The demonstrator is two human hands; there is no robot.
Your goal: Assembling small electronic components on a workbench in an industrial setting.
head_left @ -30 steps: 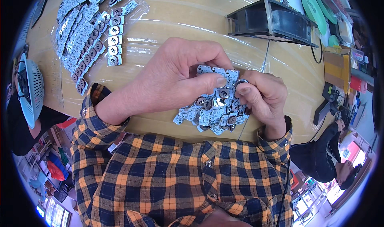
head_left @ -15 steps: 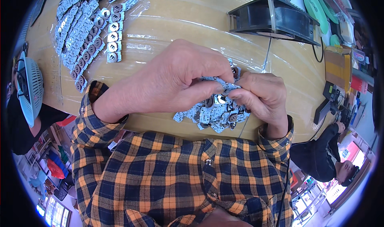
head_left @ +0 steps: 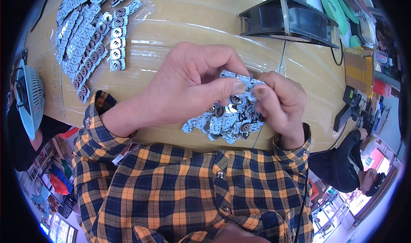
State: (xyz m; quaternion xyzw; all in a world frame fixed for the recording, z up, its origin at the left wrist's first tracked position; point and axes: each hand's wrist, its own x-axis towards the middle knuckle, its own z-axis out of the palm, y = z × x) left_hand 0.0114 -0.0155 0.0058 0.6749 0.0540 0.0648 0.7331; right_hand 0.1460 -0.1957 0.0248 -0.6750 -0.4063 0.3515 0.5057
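My left hand pinches a strip of small pale circuit boards between thumb and fingers. The strip's right end sits in the closed fingers of my right hand, close beside the left; the part between the thumbs is blurred. Just below both hands lies a loose pile of small circuit boards, several with round dark or shiny coin-like parts on them. At the far left, rows of unseparated circuit board strips rest on clear plastic. One straight strip with round parts lies to their right.
A black boxed fan stands at the back right, with green oval pieces behind it. A cardboard box sits at the right edge. A light blue basket is at the left. Another person is at the right.
My hands have tilted the strip, so more of its face shows between the thumbs. My left thumb has shifted slightly right. The whole view has moved a little.
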